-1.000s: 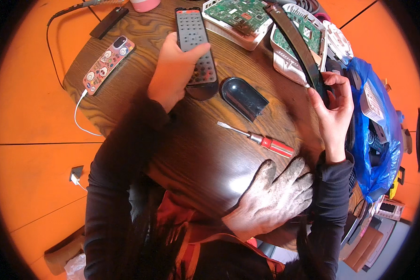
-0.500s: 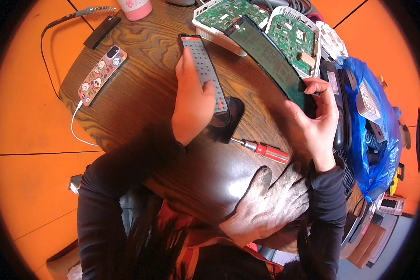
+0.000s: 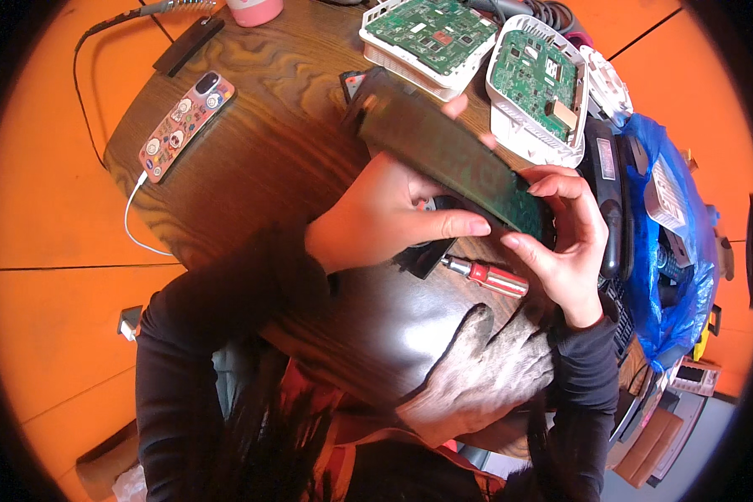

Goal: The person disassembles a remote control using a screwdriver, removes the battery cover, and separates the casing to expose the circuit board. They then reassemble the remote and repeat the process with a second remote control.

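Note:
A long green circuit board (image 3: 448, 155), dark-edged like the inner part of a remote control, is tilted across the table's middle. My right hand (image 3: 569, 238) pinches its near right end between thumb and fingers. My left hand (image 3: 385, 209) is wrapped round it from beneath, thumb along the near edge, fingertips showing past the far edge. Under the board lies a grey rubber keypad (image 3: 353, 84), mostly hidden; only its ends show. A black flat piece (image 3: 425, 258) lies below my left hand, beside a red-handled screwdriver (image 3: 498, 279).
Two white housings with green boards, one left (image 3: 431, 38) and one right (image 3: 544, 75), stand at the back. A stained work glove (image 3: 485, 376) lies at the near edge. A phone (image 3: 180, 130) charges at left. At right are a black case (image 3: 604, 201) and a blue bag (image 3: 644, 293).
My left hand has let go of the keypad and moved right to grip the circuit board. The board has come left and nearer, over the keypad.

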A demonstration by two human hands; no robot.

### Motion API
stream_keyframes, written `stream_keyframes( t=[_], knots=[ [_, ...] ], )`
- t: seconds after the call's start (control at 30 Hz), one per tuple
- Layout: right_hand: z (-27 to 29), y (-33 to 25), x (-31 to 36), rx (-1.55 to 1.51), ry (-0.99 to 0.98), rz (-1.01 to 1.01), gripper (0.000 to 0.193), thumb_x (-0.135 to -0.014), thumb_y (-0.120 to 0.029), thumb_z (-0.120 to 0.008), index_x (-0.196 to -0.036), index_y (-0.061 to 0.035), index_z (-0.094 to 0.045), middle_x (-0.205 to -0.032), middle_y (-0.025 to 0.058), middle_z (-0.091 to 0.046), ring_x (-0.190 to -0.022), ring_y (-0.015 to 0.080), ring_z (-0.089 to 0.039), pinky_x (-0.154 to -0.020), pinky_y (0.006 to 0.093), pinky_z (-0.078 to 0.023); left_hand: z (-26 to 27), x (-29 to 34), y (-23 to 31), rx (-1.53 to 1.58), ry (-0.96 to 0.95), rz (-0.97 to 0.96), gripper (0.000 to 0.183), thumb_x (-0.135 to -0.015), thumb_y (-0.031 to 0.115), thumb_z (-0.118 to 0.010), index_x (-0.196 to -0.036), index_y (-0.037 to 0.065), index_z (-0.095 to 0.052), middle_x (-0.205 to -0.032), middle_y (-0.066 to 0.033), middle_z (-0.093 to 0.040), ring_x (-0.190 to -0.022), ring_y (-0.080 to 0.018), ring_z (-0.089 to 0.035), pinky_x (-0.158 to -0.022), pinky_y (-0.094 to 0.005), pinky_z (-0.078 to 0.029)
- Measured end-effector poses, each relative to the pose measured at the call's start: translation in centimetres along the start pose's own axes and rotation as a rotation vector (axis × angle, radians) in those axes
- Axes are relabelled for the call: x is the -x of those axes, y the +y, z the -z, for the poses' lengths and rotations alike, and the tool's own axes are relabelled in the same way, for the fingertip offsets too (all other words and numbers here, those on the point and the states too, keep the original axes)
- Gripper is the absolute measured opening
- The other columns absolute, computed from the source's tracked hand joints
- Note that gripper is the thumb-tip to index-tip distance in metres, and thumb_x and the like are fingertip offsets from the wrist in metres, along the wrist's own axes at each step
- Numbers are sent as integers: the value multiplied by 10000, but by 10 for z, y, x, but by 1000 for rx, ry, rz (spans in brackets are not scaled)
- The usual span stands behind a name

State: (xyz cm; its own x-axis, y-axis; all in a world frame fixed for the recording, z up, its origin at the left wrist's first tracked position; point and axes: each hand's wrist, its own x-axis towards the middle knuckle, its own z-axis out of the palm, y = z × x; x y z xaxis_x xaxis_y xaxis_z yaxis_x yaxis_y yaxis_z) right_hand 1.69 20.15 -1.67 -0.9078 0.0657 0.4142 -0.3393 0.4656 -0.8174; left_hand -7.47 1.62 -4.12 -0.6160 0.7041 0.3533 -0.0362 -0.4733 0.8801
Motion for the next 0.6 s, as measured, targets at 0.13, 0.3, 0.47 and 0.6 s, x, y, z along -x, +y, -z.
stream_keyframes(
  t=[0.13,0.3,0.47,0.6],
  knots=[
    [0,-5,-7,45,-107,88,451,-613,-126,-782,-986,-16,-554,-1046,107,-570,-975,212,-544,-860,319,-413,6,-6,3,-58,-118,97,662,-741,11,-642,-1290,31,-272,-1293,-121,-427,-1175,-187,-429,-1000,-326,-327],
    [19,-56,-3,89,183,162,550,-772,-371,-630,-1123,25,-482,-1105,170,-526,-1044,264,-520,-869,372,-424,8,-5,4,91,-126,133,480,-769,25,-604,-1177,42,-350,-1252,-137,-470,-1169,-200,-431,-990,-339,-330],
    [52,-114,33,323,87,360,536,-776,-369,-613,-1116,26,-486,-1090,173,-529,-1018,262,-525,-853,365,-428,7,-5,4,41,-147,144,467,-785,12,-564,-1196,64,-349,-1255,-137,-471,-1167,-214,-436,-994,-345,-324],
    [64,-130,48,296,117,515,526,-780,-367,-600,-1111,27,-490,-1078,175,-531,-997,260,-529,-840,360,-431,10,-2,2,67,-119,224,498,-794,31,-544,-1242,70,-328,-1259,-137,-471,-1146,-221,-454,-969,-343,-358]
  ],
)
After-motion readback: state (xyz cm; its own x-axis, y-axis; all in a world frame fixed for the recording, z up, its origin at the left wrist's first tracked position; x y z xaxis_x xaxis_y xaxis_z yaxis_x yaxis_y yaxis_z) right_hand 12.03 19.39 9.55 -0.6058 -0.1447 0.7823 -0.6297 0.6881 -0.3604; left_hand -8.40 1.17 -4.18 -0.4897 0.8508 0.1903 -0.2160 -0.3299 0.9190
